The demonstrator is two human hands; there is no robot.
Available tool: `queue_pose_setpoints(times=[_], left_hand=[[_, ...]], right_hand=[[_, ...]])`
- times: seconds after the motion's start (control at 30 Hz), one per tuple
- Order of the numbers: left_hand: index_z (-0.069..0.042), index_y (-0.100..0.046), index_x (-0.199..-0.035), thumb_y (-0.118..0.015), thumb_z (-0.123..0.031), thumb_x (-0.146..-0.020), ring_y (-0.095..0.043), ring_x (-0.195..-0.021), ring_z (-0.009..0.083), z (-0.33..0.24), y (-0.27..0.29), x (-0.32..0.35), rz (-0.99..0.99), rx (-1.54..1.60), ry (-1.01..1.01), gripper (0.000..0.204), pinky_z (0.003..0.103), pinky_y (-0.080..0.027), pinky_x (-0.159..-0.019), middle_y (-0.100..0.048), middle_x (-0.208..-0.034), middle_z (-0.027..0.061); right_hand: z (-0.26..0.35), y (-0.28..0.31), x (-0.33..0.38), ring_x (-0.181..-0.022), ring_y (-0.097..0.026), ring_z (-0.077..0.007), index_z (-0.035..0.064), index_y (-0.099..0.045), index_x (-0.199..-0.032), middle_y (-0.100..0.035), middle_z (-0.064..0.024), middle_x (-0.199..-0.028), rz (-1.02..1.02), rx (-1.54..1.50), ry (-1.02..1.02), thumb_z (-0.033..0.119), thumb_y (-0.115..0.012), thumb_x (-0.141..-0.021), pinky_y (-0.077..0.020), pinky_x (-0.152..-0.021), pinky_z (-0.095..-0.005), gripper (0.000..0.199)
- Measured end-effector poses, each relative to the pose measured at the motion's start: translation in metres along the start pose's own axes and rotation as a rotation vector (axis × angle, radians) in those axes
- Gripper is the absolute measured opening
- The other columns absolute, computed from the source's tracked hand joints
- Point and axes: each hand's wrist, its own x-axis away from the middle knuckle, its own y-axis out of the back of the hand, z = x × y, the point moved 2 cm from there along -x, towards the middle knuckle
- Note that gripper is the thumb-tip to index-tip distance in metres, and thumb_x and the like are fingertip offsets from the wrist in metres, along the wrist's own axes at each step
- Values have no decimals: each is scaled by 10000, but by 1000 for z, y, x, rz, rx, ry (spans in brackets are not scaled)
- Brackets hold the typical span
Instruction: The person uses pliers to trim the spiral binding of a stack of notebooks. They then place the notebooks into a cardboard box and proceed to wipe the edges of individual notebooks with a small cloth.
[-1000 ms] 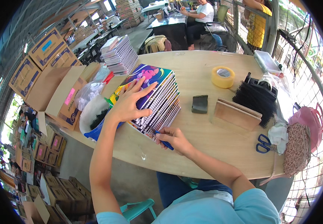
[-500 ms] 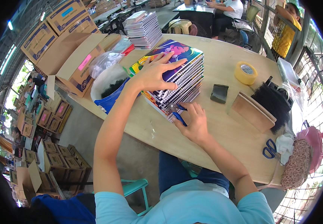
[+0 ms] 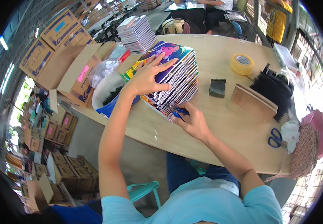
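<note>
Blue-handled metal pliers (image 3: 178,115) are held in the right hand (image 3: 195,121); at its eleven o'clock stands the colourful stack of white-spiralled paper notebooks (image 3: 182,79). The left hand (image 3: 148,78), fingers spread wide on top, should press evenly against slipping.

Purple cover (image 3: 170,48) over black-and-white stripes

The cover shows a pink figure on purple, yellow and green at its left edge. The notebooks (image 3: 174,82) are striped black and white along their spirals. The pliers (image 3: 178,111) have blue handles. The table (image 3: 142,125) is pale tan, the tape (image 3: 242,69) yellow, the block (image 3: 217,88) dark grey-green, the board (image 3: 253,102) light brown, the brush (image 3: 267,87) black. The scissors (image 3: 275,137) have navy handles. The cloth (image 3: 290,132) is white, the pouch (image 3: 304,151) mottled pinkish brown, the bag (image 3: 320,128) pink. The bin (image 3: 111,108) is blue outside, white inside. Brown boxes (image 3: 77,85) carry navy print and pink or blue labels (image 3: 83,73). The shirt (image 3: 206,201) is light blue, the stool (image 3: 144,192) turquoise.
</note>
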Motion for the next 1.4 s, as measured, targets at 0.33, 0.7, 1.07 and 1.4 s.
queue_pose_setpoints(times=[0.33, 0.7, 1.07, 1.4], left_hand=[[-194, -440, -1462, -762, -351, -671, -314, -1408, 394, -6, 7, -2, 16, -16, -35, 868, 449, -241, -1146, -309, -1537, 223], [-200, -442, -1462, -753, -392, -666, -304, -1411, 407, -8, 8, -2, 26, -9, -25, 876, 459, -232, -1146, -308, -1533, 237], [-213, -440, -1463, -745, -371, -677, -307, -1406, 406, -10, 6, -1, 10, -32, -43, 858, 466, -228, -1148, -312, -1536, 221], [-217, -442, -1461, -745, -382, -661, -303, -1408, 403, -6, 6, -1, 6, -48, -33, 872, 468, -225, -1153, -314, -1539, 209]], right_hand=[[-12, -9, 7, -724, -610, -298, 31, -631, -1000, -638, -119, -838, -77, 58, 99, 272, -734, -798, -481, -636, -393, 331], [-4, -11, 17, -921, -595, -311, 50, -590, -1118, -607, -134, -956, -134, 302, 197, 289, -727, -797, -467, -755, -432, 423], [-26, -18, 3, -731, -641, -200, -26, -634, -969, -658, -145, -827, 279, -685, -575, 254, -689, -851, -504, -654, -336, 308], [-9, -11, 14, -739, -640, -295, 18, -616, -1026, -654, -163, -877, -144, 344, 227, 269, -701, -823, -491, -648, -364, 334]])
